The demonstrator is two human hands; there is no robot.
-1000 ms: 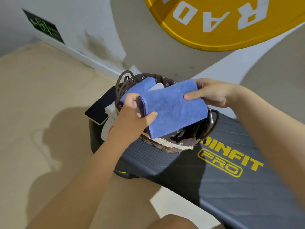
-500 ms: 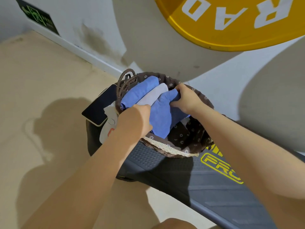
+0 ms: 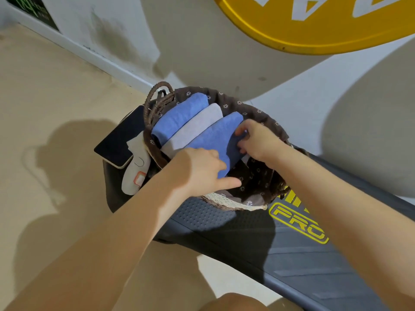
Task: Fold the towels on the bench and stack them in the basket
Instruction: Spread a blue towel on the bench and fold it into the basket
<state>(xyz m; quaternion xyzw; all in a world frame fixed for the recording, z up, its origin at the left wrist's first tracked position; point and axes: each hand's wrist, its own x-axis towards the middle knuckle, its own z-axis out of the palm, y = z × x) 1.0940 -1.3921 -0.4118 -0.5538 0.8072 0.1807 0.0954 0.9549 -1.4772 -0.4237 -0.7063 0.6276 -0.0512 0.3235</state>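
Observation:
A brown wicker basket (image 3: pixel 265 118) with a flowered lining stands at the end of the dark bench (image 3: pixel 280 250). Three folded towels stand side by side in it: a blue towel (image 3: pixel 179 117) at the far left, a pale grey towel (image 3: pixel 197 129) in the middle, and a blue towel (image 3: pixel 215 140) nearest me. My left hand (image 3: pixel 202 169) grips the near end of that nearest blue towel. My right hand (image 3: pixel 258 140) pinches its far right edge, fingers curled over the fold. Both hands reach inside the basket.
A dark tablet (image 3: pixel 121 140) and a white sock-like item (image 3: pixel 137 169) lie on the bench end beside the basket's left handle (image 3: pixel 157 97). A big yellow weight plate (image 3: pixel 314 23) hangs above. The beige floor (image 3: pixel 51 108) is to the left, the white wall behind.
The blue towel, held above the basket a second ago, has come down into it beside the grey towel. Both hands have followed it in and now hold its ends.

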